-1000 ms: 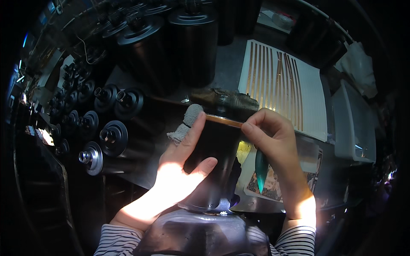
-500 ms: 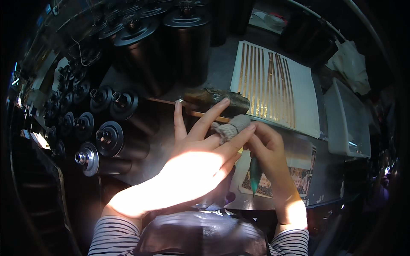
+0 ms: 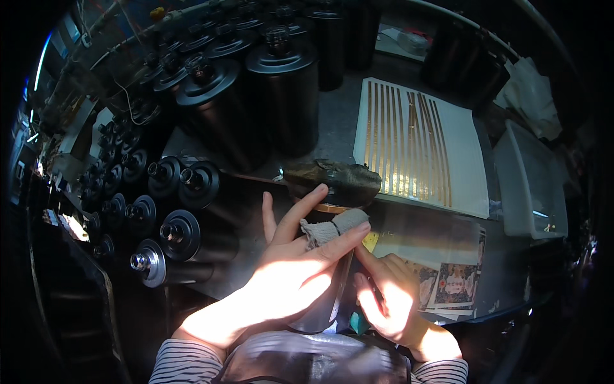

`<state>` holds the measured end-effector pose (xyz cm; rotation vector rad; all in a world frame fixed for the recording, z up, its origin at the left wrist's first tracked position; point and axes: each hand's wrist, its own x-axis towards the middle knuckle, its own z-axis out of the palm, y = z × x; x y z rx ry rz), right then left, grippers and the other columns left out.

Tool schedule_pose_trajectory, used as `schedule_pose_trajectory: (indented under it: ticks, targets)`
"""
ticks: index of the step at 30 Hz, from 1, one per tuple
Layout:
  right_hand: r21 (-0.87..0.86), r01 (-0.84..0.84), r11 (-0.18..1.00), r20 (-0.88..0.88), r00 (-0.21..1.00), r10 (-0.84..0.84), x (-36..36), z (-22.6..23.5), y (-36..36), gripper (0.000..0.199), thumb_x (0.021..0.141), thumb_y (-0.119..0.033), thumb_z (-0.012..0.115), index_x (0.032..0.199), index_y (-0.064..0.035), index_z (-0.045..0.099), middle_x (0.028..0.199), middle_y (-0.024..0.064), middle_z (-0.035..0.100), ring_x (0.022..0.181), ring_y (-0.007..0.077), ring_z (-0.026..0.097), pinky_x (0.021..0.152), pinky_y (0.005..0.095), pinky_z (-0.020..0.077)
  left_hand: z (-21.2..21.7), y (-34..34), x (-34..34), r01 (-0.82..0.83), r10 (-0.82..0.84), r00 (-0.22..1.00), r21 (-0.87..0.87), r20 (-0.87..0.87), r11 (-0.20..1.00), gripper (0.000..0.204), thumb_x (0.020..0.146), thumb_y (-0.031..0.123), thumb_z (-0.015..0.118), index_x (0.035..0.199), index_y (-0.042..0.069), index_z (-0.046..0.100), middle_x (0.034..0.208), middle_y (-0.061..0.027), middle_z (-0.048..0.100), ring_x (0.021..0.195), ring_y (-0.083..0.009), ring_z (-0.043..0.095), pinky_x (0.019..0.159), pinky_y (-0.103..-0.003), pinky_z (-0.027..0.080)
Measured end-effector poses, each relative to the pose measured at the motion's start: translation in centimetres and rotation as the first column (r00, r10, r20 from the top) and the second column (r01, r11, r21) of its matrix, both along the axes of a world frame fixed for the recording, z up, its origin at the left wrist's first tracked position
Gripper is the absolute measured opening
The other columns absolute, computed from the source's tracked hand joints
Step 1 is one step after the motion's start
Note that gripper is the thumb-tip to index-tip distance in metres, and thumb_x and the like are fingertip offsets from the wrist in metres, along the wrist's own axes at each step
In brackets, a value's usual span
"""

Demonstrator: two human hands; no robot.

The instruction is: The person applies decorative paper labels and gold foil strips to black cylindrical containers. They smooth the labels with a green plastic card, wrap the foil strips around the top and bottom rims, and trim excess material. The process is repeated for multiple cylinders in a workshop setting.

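Observation:
A black cylinder (image 3: 323, 301) stands upright right in front of me, mostly hidden by my hands. My left hand (image 3: 291, 272) lies over it and presses a small grey cloth (image 3: 329, 227) between the fingers against its upper part. My right hand (image 3: 390, 297) rests low on the cylinder's right side, fingers curled, with a teal-handled tool (image 3: 358, 320) partly showing under it. A dark, crumpled rag (image 3: 336, 179) lies just beyond the cylinder's top.
Several black cylinders stand upright at the back (image 3: 281, 89); more lie on their sides at the left (image 3: 185, 233). A white sheet with gold strips (image 3: 416, 144) lies to the right, a white tray (image 3: 531, 185) beyond it, printed papers (image 3: 448, 281) beside my right hand.
My left hand has slid from the cylinder's left side up over its front with the grey cloth. My right hand has dropped from the rim to the lower right side.

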<state>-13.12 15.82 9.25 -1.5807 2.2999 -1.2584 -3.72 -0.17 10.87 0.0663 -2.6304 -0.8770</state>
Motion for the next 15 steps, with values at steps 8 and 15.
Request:
schedule_pose_trajectory:
  ticks: [8, 15]
  targets:
    - [0.026, -0.025, 0.999, -0.075, 0.997, 0.027, -0.5, 0.7, -0.9, 0.069, 0.073, -0.013, 0.072, 0.133, 0.0008, 0.039, 0.073, 0.0070, 0.056, 0.063, 0.0221, 0.050, 0.059, 0.0337, 0.0409, 0.4, -3.1, -1.7, -0.147, 0.168, 0.985, 0.354, -0.029, 0.924, 0.022, 0.078, 0.016, 0.066, 0.099, 0.006, 0.067, 0.124, -0.0151, 0.053, 0.132, -0.0313, 0.029, 0.107, -0.044, 0.020]
    - [0.082, -0.041, 0.996, -0.126, 0.991, 0.051, -0.6, 1.1, -1.8, 0.071, 0.070, -0.017, 0.073, 0.131, 0.0019, 0.042, 0.071, 0.0087, 0.053, 0.061, 0.0236, 0.048, 0.056, 0.0334, 0.0408, -1.7, -4.6, -1.3, -0.009, 0.092, 0.989, 0.586, -0.112, 0.810, 0.020, 0.071, 0.015, 0.075, 0.087, 0.009, 0.065, 0.101, -0.0034, 0.063, 0.130, -0.0326, 0.029, 0.105, -0.045, 0.021]
